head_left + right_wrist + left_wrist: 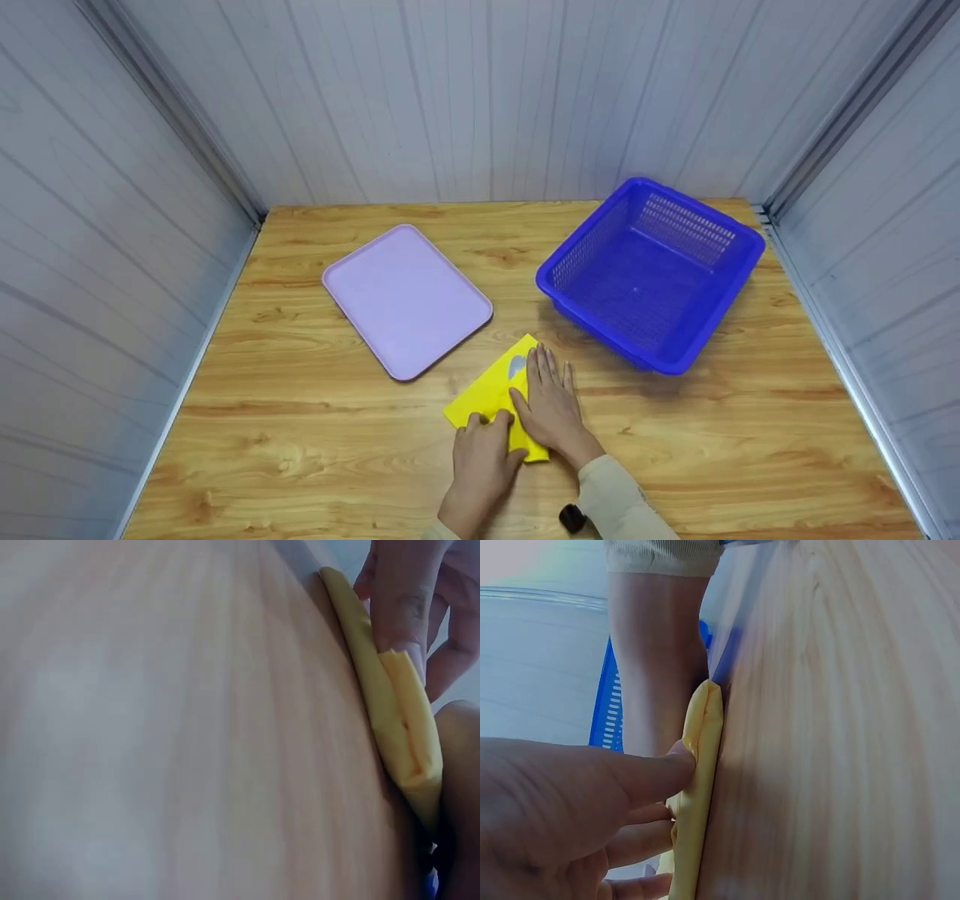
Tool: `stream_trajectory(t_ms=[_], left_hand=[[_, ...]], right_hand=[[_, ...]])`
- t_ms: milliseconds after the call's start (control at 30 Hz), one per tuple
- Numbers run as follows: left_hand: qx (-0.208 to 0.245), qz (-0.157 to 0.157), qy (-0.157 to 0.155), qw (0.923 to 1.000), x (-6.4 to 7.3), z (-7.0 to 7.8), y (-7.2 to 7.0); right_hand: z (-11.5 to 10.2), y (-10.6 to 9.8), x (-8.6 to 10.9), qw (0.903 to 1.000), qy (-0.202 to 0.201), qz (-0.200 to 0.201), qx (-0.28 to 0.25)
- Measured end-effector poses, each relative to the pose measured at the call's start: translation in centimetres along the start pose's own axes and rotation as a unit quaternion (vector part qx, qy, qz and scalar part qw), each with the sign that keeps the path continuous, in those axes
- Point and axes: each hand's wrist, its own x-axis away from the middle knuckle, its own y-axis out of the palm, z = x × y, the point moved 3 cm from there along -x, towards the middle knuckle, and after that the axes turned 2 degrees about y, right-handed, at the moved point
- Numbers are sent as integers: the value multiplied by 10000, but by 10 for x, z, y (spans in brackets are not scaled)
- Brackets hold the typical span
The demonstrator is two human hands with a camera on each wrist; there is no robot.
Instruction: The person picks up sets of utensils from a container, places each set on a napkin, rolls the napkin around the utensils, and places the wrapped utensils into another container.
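A folded yellow cloth [487, 392] with a grey mark lies on the wooden table, set at a slant. My right hand [553, 411] rests flat on its right part, the fingers straight and pointing away from me. At the near left edge, my left hand [480, 457] holds the cloth with bent fingers. In the left wrist view the thumb of the left hand [577, 802] touches the edge of the cloth [697, 795]. Stacked layers of the cloth [405, 739] show from the side in the right wrist view. The right fingertips are hidden there.
A pale purple tray [407, 300] lies behind the cloth to the left. Farther right stands a blue plastic basket [600, 334] with slotted walls. Light panels [450, 97] enclose the table [315, 450] at the back and both sides. A small black object [572, 517] sits by the right sleeve.
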Motion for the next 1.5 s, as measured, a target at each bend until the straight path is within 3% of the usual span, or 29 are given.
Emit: stream_trajectory(t_ms=[167,267,433,533,600,833,967,1067,1167,1300,1433,1500], left_hand=[[12,-152,-66,9999,0,1,1],[34,-98,-29,9999,-1,1,1],[81,148,126,9998,1,1,3],[66,252,140,9996,3,0,5],[77,302,111,9995,4,-1,6],[415,229,-65,9989,9,-4,5],[595,428,-627,9953,15,-16,-1],[704,735,-1196,9876,15,-28,-9],[1025,895,-1542,9786,9,-38,-18],[1883,909,-1630,9642,-2,-45,-27],[3107,678,-1524,9358,-8,-45,-26],[3455,641,-1466,9247,-8,-43,-21]], right_hand=[[2,2,-3,9999,101,-89,-2],[2,0,0,10000,-10,61,-78],[-5,-19,21,9932,-970,574,-274],[-12,-28,38,9842,-1643,574,-325],[-15,-29,47,9811,-1861,483,-217],[-21,-26,59,9882,-1508,-140,211],[-25,-28,59,9879,-1460,-347,388],[-27,-31,57,9875,-1474,-297,465],[-28,-35,52,9868,-1496,-205,587],[-30,-38,46,9856,-1543,-122,678],[-29,-35,46,9866,-1550,-160,492],[-27,-34,48,9871,-1552,-200,351]])
